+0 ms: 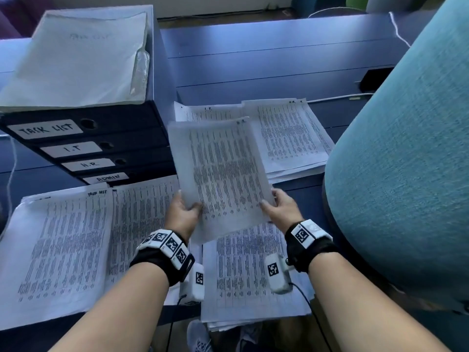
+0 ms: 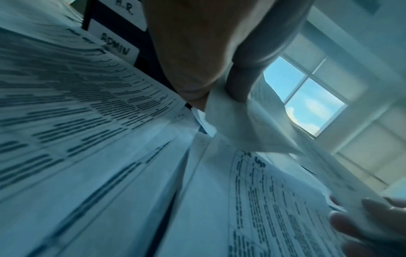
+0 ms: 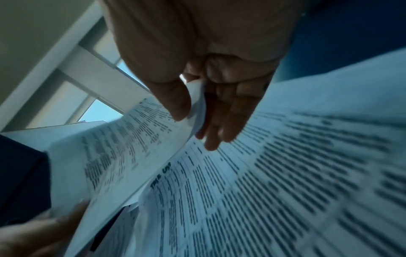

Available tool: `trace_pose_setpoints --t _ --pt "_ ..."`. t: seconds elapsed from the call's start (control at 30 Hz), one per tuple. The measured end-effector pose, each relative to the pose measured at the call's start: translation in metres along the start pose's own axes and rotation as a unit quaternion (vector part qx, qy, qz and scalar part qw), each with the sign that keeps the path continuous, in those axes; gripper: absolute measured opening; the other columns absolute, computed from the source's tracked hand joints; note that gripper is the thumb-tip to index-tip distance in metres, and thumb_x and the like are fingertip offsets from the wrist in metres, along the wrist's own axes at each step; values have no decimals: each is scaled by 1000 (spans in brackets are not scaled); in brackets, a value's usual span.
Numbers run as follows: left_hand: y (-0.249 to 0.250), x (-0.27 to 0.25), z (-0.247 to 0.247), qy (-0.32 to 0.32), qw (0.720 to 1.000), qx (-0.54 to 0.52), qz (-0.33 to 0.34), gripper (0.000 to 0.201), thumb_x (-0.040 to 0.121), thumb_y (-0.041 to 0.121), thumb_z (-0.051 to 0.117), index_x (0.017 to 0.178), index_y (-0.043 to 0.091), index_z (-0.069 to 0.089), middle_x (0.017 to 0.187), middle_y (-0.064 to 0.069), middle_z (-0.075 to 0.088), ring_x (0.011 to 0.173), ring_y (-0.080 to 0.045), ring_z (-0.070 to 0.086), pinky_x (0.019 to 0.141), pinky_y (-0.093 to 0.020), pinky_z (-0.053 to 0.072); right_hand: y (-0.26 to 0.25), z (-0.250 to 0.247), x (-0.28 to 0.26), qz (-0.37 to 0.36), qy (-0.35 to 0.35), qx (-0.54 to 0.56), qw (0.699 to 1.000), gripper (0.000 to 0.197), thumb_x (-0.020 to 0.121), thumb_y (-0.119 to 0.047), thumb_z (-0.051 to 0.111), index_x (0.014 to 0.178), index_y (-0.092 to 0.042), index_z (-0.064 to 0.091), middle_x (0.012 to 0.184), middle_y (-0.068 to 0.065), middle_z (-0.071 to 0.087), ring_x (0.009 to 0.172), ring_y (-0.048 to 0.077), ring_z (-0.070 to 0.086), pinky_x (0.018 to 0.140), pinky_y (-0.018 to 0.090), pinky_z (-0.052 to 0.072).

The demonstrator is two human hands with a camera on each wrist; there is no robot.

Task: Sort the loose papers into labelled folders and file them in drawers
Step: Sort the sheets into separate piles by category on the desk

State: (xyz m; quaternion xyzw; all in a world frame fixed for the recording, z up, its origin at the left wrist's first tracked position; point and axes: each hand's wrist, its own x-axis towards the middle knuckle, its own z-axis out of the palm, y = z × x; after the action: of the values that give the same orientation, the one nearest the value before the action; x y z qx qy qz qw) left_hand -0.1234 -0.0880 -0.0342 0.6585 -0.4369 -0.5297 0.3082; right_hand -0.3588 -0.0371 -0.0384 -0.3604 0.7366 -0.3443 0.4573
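Both hands hold a printed sheet (image 1: 223, 174) up over the blue desk; its top corner carries a small handwritten mark. My left hand (image 1: 184, 212) pinches its lower left edge, thumb on top. My right hand (image 1: 279, 205) pinches the lower right edge. In the left wrist view the sheet (image 2: 248, 125) bends between thumb and fingers; in the right wrist view the thumb lies on the sheet (image 3: 123, 156) with fingers beneath. A stack of dark folders (image 1: 83, 146) labelled TASK LIST, I.T, H.R and ADMIN stands at the left. Paper piles lie below the sheet (image 1: 253, 270), at the left (image 1: 63, 250) and behind (image 1: 286, 135).
A white envelope-like folder (image 1: 78, 59) rests on top of the folder stack. A teal upholstered chair back (image 1: 406, 161) fills the right side. A white cable (image 1: 398, 29) and a small black device (image 1: 375, 77) lie at the back right of the desk (image 1: 266, 59).
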Motion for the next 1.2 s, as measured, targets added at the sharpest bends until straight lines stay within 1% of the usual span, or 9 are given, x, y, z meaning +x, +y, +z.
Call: trace_pose_setpoints --t 0.13,0.33,0.5,0.63,0.73,0.9,1.0,1.1,1.2 --pt "15 4 15 -5 999 -29 30 36 90 12 65 122 22 49 118 0 65 106 -20 64 95 -45 52 8 3 -8 56 -20 132 989 13 95 -12 55 107 -12 56 98 14 70 71 24 71 56 34 55" --pt "29 -6 42 -77 991 -91 66 39 92 -7 52 107 28 53 100 6 71 89 -5 68 78 -29 56 2 -5 8 97 42 313 944 29 91 -18 65 115 -15 48 99 13 63 62 20 64 46 25 47" --pt "26 2 53 -68 990 -110 48 39 94 -2 53 120 26 48 114 1 66 106 -19 64 91 -39 53 1 0 11 117 38 355 927 20 91 -14 63 107 -15 49 80 7 62 51 13 54 40 21 38" --pt "18 11 55 -88 991 70 69 34 95 16 56 127 22 45 111 4 61 105 -20 60 94 -40 51 -1 3 19 84 61 286 953 11 93 -6 57 85 -13 59 64 6 55 42 10 49 36 19 37" --pt "5 14 47 -48 961 255 99 58 90 19 63 142 23 38 131 3 45 121 -17 47 107 -39 40 -1 -9 37 78 153 285 943 13 93 -2 55 84 -10 58 60 6 56 40 10 52 40 22 46" --pt "-14 5 36 -40 921 387 28 76 78 12 71 141 35 34 140 -3 24 127 -27 33 101 -37 40 9 -23 63 74 218 301 926 16 93 7 44 95 -6 53 67 11 54 40 8 55 41 22 49" --pt "-16 2 35 -40 912 408 22 79 79 15 72 142 37 30 140 -2 21 126 -26 30 97 -34 40 10 -25 68 56 226 323 917 31 91 10 45 116 -7 51 80 8 56 56 10 59 50 22 53" --pt "-12 0 37 -36 905 423 14 81 80 23 75 144 36 28 141 -3 23 127 -27 28 100 -36 38 14 -28 73 28 221 323 920 62 90 11 47 146 -7 27 105 8 60 82 12 64 75 27 55" --pt "-11 0 37 -30 910 414 15 83 79 22 76 146 35 28 142 -3 25 128 -28 28 101 -35 38 16 -27 73 8 209 226 951 78 89 7 49 153 -11 9 137 9 48 101 13 62 84 26 50"
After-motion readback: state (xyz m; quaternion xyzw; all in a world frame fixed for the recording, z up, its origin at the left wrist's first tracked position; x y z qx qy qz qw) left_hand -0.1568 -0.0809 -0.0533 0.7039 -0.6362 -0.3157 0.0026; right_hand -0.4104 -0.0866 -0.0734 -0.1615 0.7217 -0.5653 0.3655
